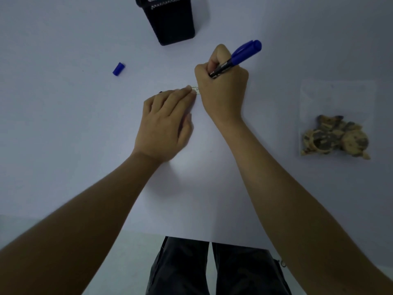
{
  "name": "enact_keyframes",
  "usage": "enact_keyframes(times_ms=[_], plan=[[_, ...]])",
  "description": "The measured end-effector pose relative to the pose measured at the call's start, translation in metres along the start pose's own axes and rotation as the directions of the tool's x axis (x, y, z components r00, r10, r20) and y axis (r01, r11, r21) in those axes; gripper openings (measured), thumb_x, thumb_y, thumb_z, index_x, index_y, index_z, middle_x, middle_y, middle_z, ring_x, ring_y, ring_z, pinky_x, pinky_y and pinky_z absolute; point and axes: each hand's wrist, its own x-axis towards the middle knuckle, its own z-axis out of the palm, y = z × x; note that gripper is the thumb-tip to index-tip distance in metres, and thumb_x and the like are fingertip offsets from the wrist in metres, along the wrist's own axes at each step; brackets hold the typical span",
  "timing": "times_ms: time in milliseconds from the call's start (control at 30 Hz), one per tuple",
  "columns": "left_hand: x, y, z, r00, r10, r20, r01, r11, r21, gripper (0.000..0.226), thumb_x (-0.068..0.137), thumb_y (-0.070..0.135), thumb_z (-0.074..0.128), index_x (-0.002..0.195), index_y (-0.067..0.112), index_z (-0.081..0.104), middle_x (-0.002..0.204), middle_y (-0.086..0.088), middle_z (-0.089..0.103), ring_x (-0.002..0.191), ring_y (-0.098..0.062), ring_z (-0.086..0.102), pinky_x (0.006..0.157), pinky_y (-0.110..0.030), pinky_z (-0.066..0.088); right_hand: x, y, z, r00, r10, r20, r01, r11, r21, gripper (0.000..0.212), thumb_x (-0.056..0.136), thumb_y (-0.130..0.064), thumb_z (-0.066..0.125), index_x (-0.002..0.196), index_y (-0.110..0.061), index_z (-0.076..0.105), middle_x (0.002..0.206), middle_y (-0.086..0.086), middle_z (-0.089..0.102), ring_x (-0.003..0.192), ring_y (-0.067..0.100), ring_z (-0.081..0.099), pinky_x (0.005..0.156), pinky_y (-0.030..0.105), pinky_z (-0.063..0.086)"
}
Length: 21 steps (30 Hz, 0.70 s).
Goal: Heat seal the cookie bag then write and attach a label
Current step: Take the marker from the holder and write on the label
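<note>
Seen from above, a person writes on a small white label [195, 90] lying on a pale table [63, 135]. The right hand [222, 86] is closed around a blue marker [236, 58], its tip hidden behind the fingers. The left hand [165, 122] lies flat, fingertips pinning the label's left end. The clear cookie bag [335, 122] rests well apart at the right; its seal cannot be made out. The marker's blue cap [118, 69] lies off to the left, near a black mesh holder [170, 18]. The writing step appears underway — next, probably, finishing the text, then carrying the label over to the bag.
</note>
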Motion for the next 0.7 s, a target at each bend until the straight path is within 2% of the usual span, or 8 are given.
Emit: enact_keyframes(times_ms=[133,233,400,533,700], plan=[[0.0005,-0.0008,-0.0004,1.000,0.001,-0.003,-0.001,1.000,-0.004,0.045,0.095,0.029,0.037,0.137,0.015,0.047,0.138,-0.004,0.053,0.125,-0.022,0.047,0.104,-0.038,0.033,0.0000,0.0002,-0.0003,1.000,-0.005,0.009,0.005,1.000,-0.018,0.032,0.079,-0.005,0.060,0.063,-0.022,0.038,0.049,-0.018,0.034,0.043,-0.001,0.038,0.048,0.010,0.039],[0.0008,-0.0010,-0.0002,1.000,-0.001,-0.002,0.001,1.000,0.000,0.045,0.095,0.029,0.036,0.137,0.015,0.047,0.138,-0.003,0.053,0.125,-0.021,0.046,0.104,-0.037,0.032,0.0001,0.0006,-0.0002,0.999,-0.027,0.042,0.028,0.999,-0.015,0.025,0.080,-0.005,0.060,0.067,-0.016,0.042,0.050,-0.018,0.034,0.044,-0.003,0.040,0.049,0.010,0.039],[0.0010,-0.0002,0.0010,1.000,0.002,-0.010,-0.002,1.000,0.003,0.046,0.095,0.029,0.035,0.136,0.016,0.048,0.138,-0.002,0.053,0.124,-0.020,0.047,0.103,-0.037,0.033,-0.0001,0.0022,0.0005,0.995,-0.054,0.080,0.055,0.998,-0.019,0.025,0.081,-0.007,0.061,0.068,-0.017,0.042,0.052,-0.018,0.037,0.045,-0.002,0.043,0.050,0.009,0.042],[0.0013,-0.0010,0.0008,1.000,0.003,-0.006,-0.003,1.000,0.005,0.046,0.095,0.029,0.036,0.137,0.016,0.047,0.138,-0.003,0.053,0.125,-0.021,0.047,0.104,-0.037,0.032,-0.0004,0.0028,0.0016,0.994,-0.029,0.108,0.034,0.998,-0.049,0.038,0.081,-0.012,0.062,0.061,-0.029,0.035,0.049,-0.019,0.036,0.042,-0.002,0.042,0.050,0.005,0.038],[0.0013,-0.0006,0.0018,1.000,0.005,-0.008,-0.005,1.000,0.004,0.045,0.095,0.029,0.037,0.137,0.016,0.048,0.138,-0.002,0.053,0.125,-0.020,0.047,0.104,-0.036,0.032,-0.0011,0.0047,0.0003,0.996,-0.040,0.085,0.045,0.998,-0.048,0.027,0.081,-0.010,0.062,0.065,-0.018,0.042,0.049,-0.019,0.036,0.043,-0.003,0.041,0.051,0.003,0.038]])
